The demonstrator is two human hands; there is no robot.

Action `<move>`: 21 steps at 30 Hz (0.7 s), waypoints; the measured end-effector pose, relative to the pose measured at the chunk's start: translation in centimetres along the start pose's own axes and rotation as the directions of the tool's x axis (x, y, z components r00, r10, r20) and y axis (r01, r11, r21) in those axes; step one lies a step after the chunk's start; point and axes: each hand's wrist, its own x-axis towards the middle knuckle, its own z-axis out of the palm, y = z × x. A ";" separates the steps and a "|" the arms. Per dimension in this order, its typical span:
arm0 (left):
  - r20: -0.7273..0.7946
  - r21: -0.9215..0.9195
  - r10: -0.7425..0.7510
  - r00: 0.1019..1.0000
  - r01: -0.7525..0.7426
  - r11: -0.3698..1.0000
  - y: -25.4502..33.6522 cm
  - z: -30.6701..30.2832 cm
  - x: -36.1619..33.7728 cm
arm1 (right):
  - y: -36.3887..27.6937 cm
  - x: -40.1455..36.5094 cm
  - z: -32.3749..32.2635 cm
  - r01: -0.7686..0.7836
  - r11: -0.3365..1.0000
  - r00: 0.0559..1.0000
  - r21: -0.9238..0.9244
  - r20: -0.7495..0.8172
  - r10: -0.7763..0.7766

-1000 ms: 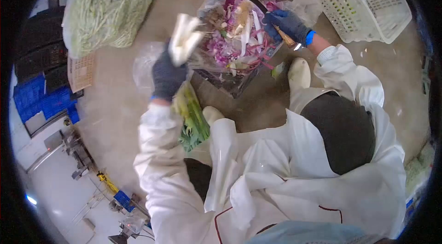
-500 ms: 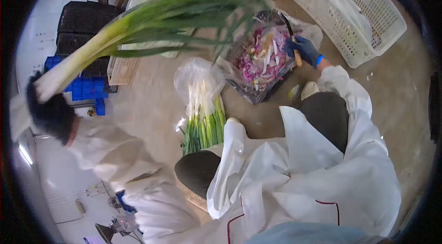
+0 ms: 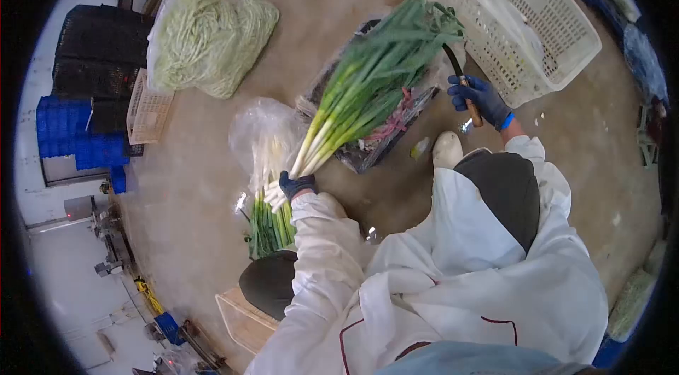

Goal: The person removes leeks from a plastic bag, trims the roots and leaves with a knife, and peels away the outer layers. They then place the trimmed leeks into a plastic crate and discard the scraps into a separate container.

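Fingers of my left hand [image 3: 298,185] are closed firmly around white stalks of the leeks [image 3: 329,120], leaves above the black crate [image 3: 364,161], and my right hand [image 3: 486,98] grips the knife [image 3: 475,115], best pointed away

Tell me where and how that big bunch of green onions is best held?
I'd grip the green onions by their white ends, coming from the wearer's side and wrapping the fingers around, as the left hand does. The stalks gather closely there, while the leaves fan out at the far end.
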 end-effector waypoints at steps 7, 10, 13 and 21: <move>-0.084 0.317 0.176 0.981 -0.141 0.938 2.5 2.8 -5.0 | -5.6 -0.1 0.9 -0.087 0.794 0.987 -0.602 0.056 0.151; -0.062 0.700 0.795 0.603 -0.542 0.465 2.4 5.1 -7.5 | -10.1 -1.6 2.9 -0.110 0.551 0.963 -0.827 0.048 0.265; 0.462 0.778 0.879 0.116 -0.529 -0.339 2.2 8.6 -8.7 | -11.9 -2.7 5.0 -0.127 0.616 0.957 -0.778 0.066 0.281; 0.967 0.046 -0.181 0.178 -0.825 -0.563 -2.2 25.7 -5.5 | -7.6 10.9 15.0 0.506 0.340 0.856 -0.792 0.414 -0.309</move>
